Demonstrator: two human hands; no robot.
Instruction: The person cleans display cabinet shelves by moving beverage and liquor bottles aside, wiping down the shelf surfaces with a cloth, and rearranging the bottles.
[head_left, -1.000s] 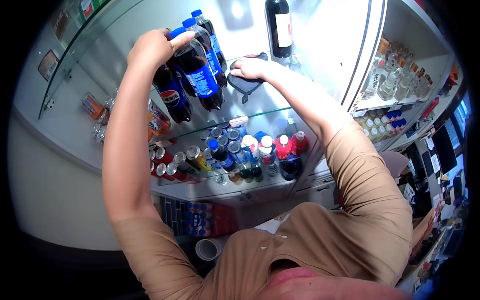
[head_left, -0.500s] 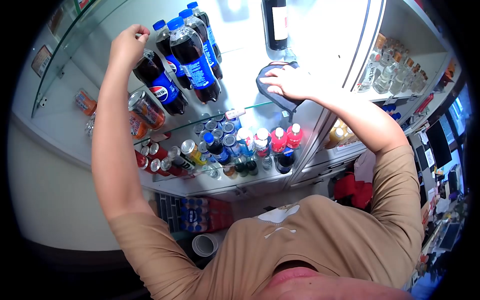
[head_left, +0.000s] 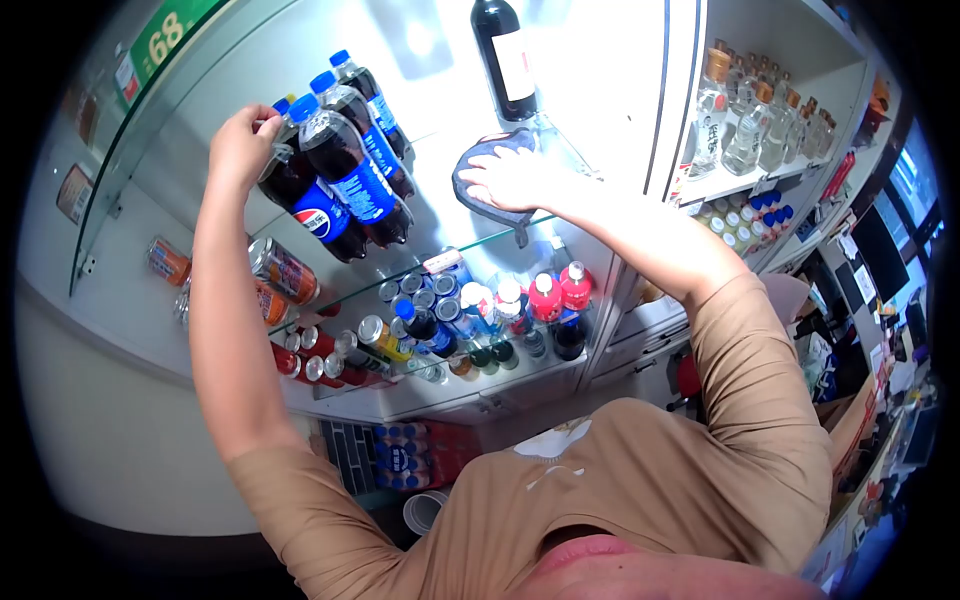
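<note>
At the left of the upper glass shelf, my left hand [head_left: 245, 150] is closed around the top of the nearest cola bottle [head_left: 318, 212]; its cap is hidden by the fingers. That bottle stands close against several other blue-capped cola bottles [head_left: 362, 190]. My right hand [head_left: 512, 182] lies with fingers spread, palm down, on a dark grey cloth [head_left: 472, 207] near the shelf's front. Behind the cloth stands a dark bottle with a white label [head_left: 512, 65].
The glass shelf edge [head_left: 420, 262] runs in front of me. Below it are cans [head_left: 425, 298] and pink-capped bottles [head_left: 545, 297]. Orange cans [head_left: 285, 268] stand at left, clear glass bottles [head_left: 745, 130] in the right cabinet. A bin [head_left: 425, 512] and packed drinks [head_left: 402, 455] sit low.
The view has shifted, so most things appear further left and lower. The cola bottle in my left hand has come closer to the other bottles. My right hand stays on the cloth.
</note>
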